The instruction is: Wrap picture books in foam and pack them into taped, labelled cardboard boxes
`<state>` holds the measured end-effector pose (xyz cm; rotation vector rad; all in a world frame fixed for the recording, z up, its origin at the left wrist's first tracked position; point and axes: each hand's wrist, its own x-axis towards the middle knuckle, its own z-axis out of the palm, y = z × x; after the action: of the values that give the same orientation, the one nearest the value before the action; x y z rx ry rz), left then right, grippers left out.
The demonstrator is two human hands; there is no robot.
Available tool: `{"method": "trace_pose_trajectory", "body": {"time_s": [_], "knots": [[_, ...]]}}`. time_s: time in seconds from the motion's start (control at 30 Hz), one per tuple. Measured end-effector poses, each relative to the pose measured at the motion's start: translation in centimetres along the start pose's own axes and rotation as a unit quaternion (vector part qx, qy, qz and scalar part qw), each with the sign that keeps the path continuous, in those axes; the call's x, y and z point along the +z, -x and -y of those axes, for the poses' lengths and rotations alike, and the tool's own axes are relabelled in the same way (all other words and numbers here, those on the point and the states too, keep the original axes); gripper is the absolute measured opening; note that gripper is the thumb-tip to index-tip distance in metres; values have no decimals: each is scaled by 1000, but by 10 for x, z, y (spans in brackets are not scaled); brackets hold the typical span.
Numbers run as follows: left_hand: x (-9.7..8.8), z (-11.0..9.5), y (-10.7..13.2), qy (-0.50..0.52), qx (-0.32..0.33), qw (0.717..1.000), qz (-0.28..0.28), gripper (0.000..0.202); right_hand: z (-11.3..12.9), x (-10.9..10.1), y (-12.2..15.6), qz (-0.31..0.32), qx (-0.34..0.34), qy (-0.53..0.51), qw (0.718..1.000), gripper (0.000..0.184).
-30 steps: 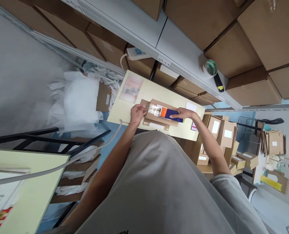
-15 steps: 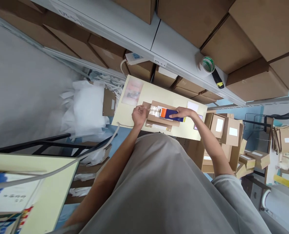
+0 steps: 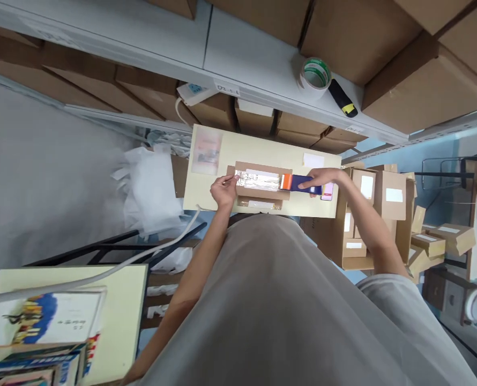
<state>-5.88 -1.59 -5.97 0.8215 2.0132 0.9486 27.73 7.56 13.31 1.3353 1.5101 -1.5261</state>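
Tabletop [image 3: 270, 151] extends behind carton [image 3: 258, 194]; right hand [image 3: 319, 176] holds dispenser [image 3: 293, 183] near right edge [image 3: 335, 203].

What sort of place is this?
Probably a packing or stock room: boxes line the shelf, a tape roll sits there, and shiny tape runs along a carton.

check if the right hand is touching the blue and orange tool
Touching: the head view shows the right hand gripping the dark blue part of the tool, thumb lying against it.
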Motion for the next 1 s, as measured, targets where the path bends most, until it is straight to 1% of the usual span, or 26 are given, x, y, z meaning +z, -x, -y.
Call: {"method": "trace_pose_trajectory", "body": {"time_s": [0.1,0.17,0.23,0.3,0.4,0.47,0.57,0.63,0.77,0.87,0.93,1.0], "knots": [[4,1,4,-36,29,999,-8,17,-47,-2,31,8,24,-6,1000,86],[6,3,8,-68,60,996,-14,17,-69,0,42,23,40,-13,999,83],[8,3,12,-93,90,991,-19,17,-81,5,42,22,54,-19,998,77],[8,3,16,-108,106,988,-24,18,-87,12,33,10,66,-25,997,69],[9,2,20,-120,111,986,-36,19,-91,23,12,-21,82,-23,996,55],[10,2,22,-124,114,985,-38,20,-91,31,-1,-43,93,5,995,48],[11,2,23,-129,114,984,-40,23,-87,46,-17,-89,105,71,988,44],[12,2,24,-132,110,984,-40,25,-82,57,-26,-119,113,92,982,43],[12,3,26,-139,101,984,-38,28,-68,80,-44,-154,119,90,977,43],[12,2,27,-145,97,984,-47,29,-59,94,-60,-184,123,89,971,44],[12,2,27,-149,92,983,-50,27,-56,102,-74,-204,143,91,964,39],[12,2,27,-154,86,983,-48,25,-56,112,-90,-234,176,94,952,31]]}}
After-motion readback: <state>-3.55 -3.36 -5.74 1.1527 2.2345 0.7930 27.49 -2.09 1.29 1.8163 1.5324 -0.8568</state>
